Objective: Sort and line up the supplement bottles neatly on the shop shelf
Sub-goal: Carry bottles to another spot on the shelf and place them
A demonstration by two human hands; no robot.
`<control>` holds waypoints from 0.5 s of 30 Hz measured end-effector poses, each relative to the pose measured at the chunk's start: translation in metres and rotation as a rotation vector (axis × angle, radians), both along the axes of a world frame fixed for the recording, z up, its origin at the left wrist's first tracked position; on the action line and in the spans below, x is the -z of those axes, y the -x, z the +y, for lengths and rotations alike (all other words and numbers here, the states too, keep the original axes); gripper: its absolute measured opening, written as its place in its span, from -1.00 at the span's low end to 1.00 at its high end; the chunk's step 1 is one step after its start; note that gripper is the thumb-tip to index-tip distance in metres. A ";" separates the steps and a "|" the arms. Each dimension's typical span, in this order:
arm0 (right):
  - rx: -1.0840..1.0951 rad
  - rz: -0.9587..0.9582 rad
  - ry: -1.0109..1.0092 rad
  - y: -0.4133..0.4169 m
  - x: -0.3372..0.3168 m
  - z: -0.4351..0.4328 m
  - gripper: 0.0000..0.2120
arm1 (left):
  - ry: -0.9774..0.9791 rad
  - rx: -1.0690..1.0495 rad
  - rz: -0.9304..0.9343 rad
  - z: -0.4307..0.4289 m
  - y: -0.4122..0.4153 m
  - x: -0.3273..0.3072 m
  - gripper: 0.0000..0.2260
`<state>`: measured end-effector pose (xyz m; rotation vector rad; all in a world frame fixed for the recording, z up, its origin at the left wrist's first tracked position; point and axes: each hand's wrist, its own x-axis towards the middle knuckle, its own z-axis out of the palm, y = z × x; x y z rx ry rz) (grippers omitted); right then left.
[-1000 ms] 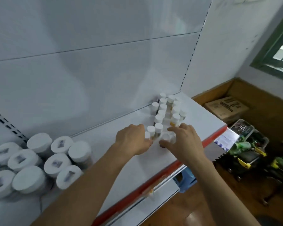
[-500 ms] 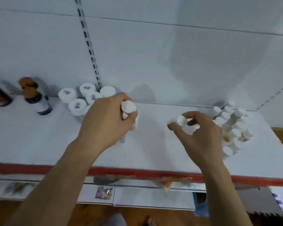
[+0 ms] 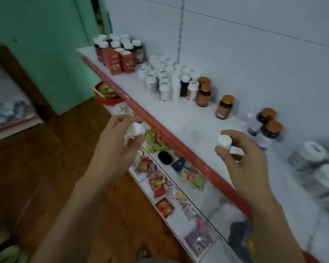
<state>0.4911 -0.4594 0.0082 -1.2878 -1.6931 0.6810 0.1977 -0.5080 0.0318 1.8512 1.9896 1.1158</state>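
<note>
Left hand [image 3: 116, 151] grips left bottle [image 3: 134, 130]; right hand [image 3: 244, 161], right bottle [image 3: 224, 141] (white, round-capped).

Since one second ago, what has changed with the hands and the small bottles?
Both hands left the cluster of small bottles, each having taken one: the left hand grips one white-capped bottle, the right hand a second white-capped bottle. They carried them leftward along the shelf; the left hand is beyond its red edge. The orange-capped bottles stand as before.
</note>
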 end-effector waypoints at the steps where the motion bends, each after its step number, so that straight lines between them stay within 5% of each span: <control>1: -0.048 0.017 0.012 0.031 0.001 0.011 -0.74 | -0.003 -0.041 0.035 -0.005 0.034 -0.002 -0.72; 10: -0.472 0.037 0.007 0.285 -0.014 0.086 -0.69 | -0.052 -0.468 -0.062 -0.042 0.224 -0.014 -0.58; 15: -0.536 0.042 -0.015 0.393 -0.005 0.138 -0.67 | -0.050 -0.576 -0.125 -0.024 0.298 0.005 -0.69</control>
